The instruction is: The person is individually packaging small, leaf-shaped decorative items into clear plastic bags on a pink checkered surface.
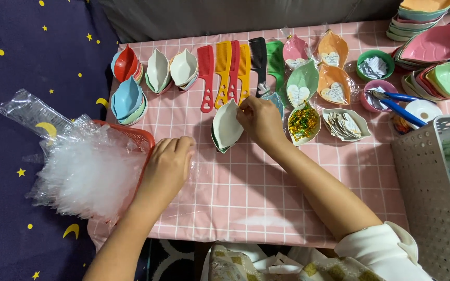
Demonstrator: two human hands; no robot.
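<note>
On the pink checked tablecloth (266, 198), as I see it from the head camera:

- Right hand (260, 118) — fingers bent and drawn together at the tips, pinching the upper edge of a white leaf-shaped dish (227, 125). The dish stands tilted on its side near the middle of the table, on top of a stack of like dishes.
- Left hand (166, 167) — palm down, fingers close together and slightly curled, pressing on a clear plastic sheet (196, 174) that lies flat on the cloth. I cannot tell whether the fingers grip it or only rest on it.
- Just left of that hand: a red basket (140, 136) heaped with clear plastic bags (87, 174).
- Behind the dish: a row of combs (234, 70) — red, yellow, pink, yellow, black, green — lying side by side.
- Back left: more leaf dishes (128, 99) stacked on edge, red, blue and white.
- Right of the right hand: a dish of gold and green sweets (303, 123), touching a dish of heart-shaped paper tags (346, 125).
- Further right: blue-handled pliers (394, 106) across a small pink bowl (378, 87).
- Far right edge: a grey perforated basket (428, 182).
</note>
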